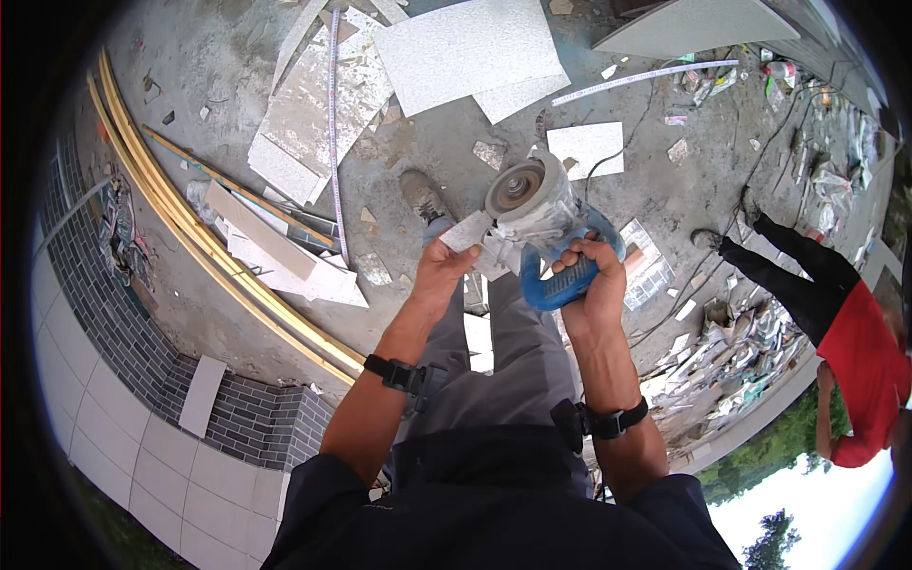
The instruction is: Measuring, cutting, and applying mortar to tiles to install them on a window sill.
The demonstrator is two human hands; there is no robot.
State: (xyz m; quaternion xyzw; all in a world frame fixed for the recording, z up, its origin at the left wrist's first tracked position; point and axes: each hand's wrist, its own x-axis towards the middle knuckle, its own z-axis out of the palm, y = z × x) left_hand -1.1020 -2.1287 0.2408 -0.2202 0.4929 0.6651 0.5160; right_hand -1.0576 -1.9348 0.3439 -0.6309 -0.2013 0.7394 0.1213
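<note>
My right hand (pixel 598 275) is closed round the blue loop handle of a power grinder (pixel 556 214). Its round head, with a worn disc (pixel 517 188) in a pale, dusty housing, is turned up and away from me. Clear plastic or tape seems to be wrapped about the housing. Between the thumb and fingers of my left hand (pixel 444 269) is a small light tile piece (pixel 468 231), close against the left side of the grinder head. Whether the tile touches the disc I cannot tell. Both are held in front of my legs, above the floor.
Large pale tiles (pixel 465 52) and offcuts lie ahead on the concrete floor. Long yellow strips (pixel 190 228) run along the left, by a dark brick-patterned wall (pixel 256 418). A cable (pixel 655 328) and a rubble heap (pixel 736 361) are at right, near a person in red (pixel 864 361).
</note>
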